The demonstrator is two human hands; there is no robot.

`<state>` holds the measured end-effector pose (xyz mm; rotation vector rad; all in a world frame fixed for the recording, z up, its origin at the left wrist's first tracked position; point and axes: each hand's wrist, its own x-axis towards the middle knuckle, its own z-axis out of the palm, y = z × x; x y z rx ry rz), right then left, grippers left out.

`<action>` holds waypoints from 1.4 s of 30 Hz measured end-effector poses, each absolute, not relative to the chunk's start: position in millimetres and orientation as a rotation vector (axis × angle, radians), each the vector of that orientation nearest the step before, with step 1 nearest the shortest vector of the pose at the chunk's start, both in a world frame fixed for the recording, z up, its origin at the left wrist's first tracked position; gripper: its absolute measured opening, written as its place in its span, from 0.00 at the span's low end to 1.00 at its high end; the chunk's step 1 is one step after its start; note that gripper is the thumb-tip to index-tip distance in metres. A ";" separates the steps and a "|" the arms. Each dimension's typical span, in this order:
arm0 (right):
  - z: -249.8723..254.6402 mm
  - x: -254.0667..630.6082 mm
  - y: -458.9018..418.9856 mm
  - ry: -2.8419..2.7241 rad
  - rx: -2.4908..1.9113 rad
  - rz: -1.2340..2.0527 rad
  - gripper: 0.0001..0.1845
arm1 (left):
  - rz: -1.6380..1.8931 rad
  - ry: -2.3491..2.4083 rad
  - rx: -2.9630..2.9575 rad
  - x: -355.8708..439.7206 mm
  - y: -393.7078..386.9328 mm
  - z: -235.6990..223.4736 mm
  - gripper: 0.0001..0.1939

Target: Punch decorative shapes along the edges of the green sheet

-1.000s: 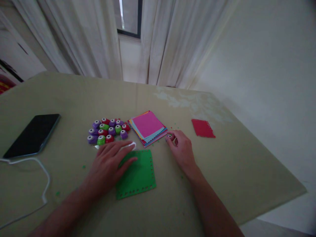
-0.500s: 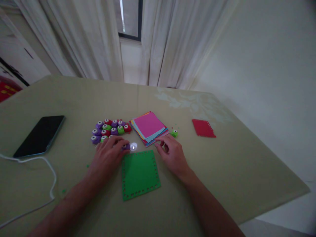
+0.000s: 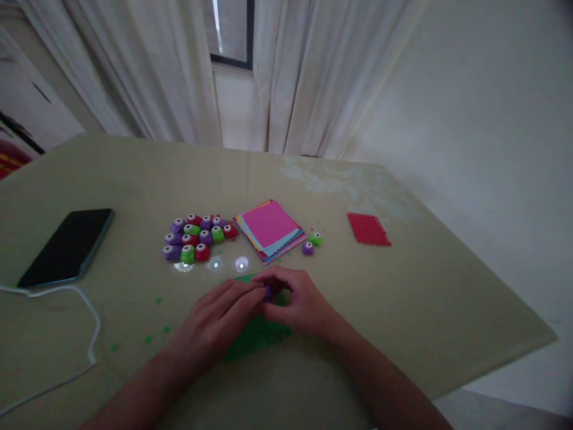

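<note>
My left hand (image 3: pixel 224 316) and my right hand (image 3: pixel 298 301) meet above the far part of a green paper sheet (image 3: pixel 257 340). Between their fingertips is a small purple craft punch (image 3: pixel 267 293), mostly hidden. The left fingers press together against its left side, while the right thumb and index finger curl around its right. Both hands cover much of the sheet. Beyond the right hand, a purple punch (image 3: pixel 308 248) stands beside a green punch (image 3: pixel 316 239). A cluster of purple, green and red punches (image 3: pixel 190 240) with white eye-like tops stands beyond the left hand.
Coloured paper squares (image 3: pixel 271 226) lie stacked ahead, pink on top. A red sheet (image 3: pixel 369 229) with cut edges rests at right. At left are a black tablet (image 3: pixel 67 246) and a white cable (image 3: pixel 96 331). Green paper bits (image 3: pixel 147 339) dot the tabletop.
My left hand has moved right and nearer, away from the cluster, with a purple punch. My right hand has come nearer and left to meet it. The purple punch beside the green one now shows.
</note>
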<state>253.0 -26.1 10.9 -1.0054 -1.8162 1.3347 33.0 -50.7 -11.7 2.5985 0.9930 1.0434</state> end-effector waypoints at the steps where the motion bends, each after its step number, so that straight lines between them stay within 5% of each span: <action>1: 10.0 253.6 -24.8 -1.799 -1.023 1.336 0.17 | 1.062 1.042 2.582 32.9 -49.5 -12.0 0.19; 4: 8.4 260.3 -16.2 -1.679 -1.170 1.275 0.19 | 0.996 1.243 2.539 29.7 -42.4 -11.7 0.18; 11: 4.1 289.7 5.6 -1.803 -1.440 1.034 0.11 | 0.561 1.352 2.496 21.0 -30.8 -15.3 0.32; 23: -0.1 291.4 8.8 -1.905 -1.382 0.897 0.09 | 0.565 1.409 2.254 22.8 -30.8 -14.0 0.34; 32: -1.9 281.2 6.1 -1.910 -1.316 0.857 0.09 | 0.699 1.168 2.016 24.3 -28.4 -9.2 0.09; 42: 3.7 278.6 3.0 -1.741 -1.116 0.884 0.12 | 0.813 1.364 1.656 24.0 -28.5 10.1 0.15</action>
